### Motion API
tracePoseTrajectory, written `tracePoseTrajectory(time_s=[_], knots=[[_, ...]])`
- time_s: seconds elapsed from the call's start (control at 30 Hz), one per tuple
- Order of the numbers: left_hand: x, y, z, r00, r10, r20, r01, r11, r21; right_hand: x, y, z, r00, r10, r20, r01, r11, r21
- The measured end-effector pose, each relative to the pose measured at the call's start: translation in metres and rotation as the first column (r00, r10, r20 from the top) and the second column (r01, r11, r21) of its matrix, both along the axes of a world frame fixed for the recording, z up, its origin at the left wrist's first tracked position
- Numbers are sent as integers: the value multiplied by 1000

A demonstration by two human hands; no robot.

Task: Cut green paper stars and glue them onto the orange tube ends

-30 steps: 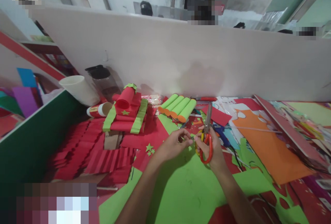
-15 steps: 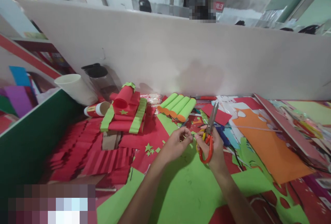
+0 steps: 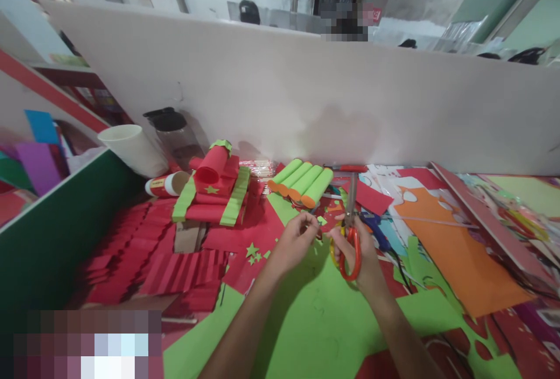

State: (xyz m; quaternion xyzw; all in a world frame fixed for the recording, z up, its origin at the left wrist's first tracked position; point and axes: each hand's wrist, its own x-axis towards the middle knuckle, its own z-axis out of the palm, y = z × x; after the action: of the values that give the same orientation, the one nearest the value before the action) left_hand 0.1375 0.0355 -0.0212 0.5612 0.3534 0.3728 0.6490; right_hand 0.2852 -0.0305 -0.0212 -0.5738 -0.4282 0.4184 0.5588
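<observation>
My right hand [image 3: 361,251] is closed on scissors [image 3: 353,239] with red and yellow handles, their blades pointing up and away. To its left, my left hand [image 3: 300,240] has thumb and fingertips pinched together, close to the right fingertips; what they hold is too small to make out. Both hands are over a large sheet of green paper [image 3: 321,315]. Small green paper stars [image 3: 252,250] and scraps lie on red paper left of my left forearm. Further back stand a red paper tank model [image 3: 214,183] with green strips and several green rolls [image 3: 301,181] with orange ends.
Pleated red paper strips [image 3: 184,271] cover the left side beside a green divider [image 3: 65,221]. A white cup [image 3: 131,148] and a lidded bottle [image 3: 170,134] stand behind. Orange paper [image 3: 455,245] and cut green scraps lie at right. A pale partition [image 3: 271,87] closes the back.
The scissors have turned more upright, their tips swinging slightly left. My two hands have moved a little apart at the fingertips. The camera view has shifted slightly.
</observation>
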Motion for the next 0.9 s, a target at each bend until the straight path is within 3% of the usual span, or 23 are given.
tracePoseTrajectory(time_s=[0.2, 0.33, 0.5, 0.9], knots=[[-13, 8, 10, 979, 205, -21, -205, 979, 7, 8, -6, 14, 940, 264, 215, -259, 965, -52], [-15, 7, 15, 964, 265, 7, -265, 964, 10, 6, -9, 13, 899, 392, 196, -375, 919, -123], [-15, 7, 16, 964, 264, 17, -264, 964, 36, 2, -9, 5, 909, 404, 100, -390, 911, -135], [-16, 7, 12, 984, 179, 10, -179, 983, 36, 1, -8, 12, 895, 424, 140, -392, 896, -207]])
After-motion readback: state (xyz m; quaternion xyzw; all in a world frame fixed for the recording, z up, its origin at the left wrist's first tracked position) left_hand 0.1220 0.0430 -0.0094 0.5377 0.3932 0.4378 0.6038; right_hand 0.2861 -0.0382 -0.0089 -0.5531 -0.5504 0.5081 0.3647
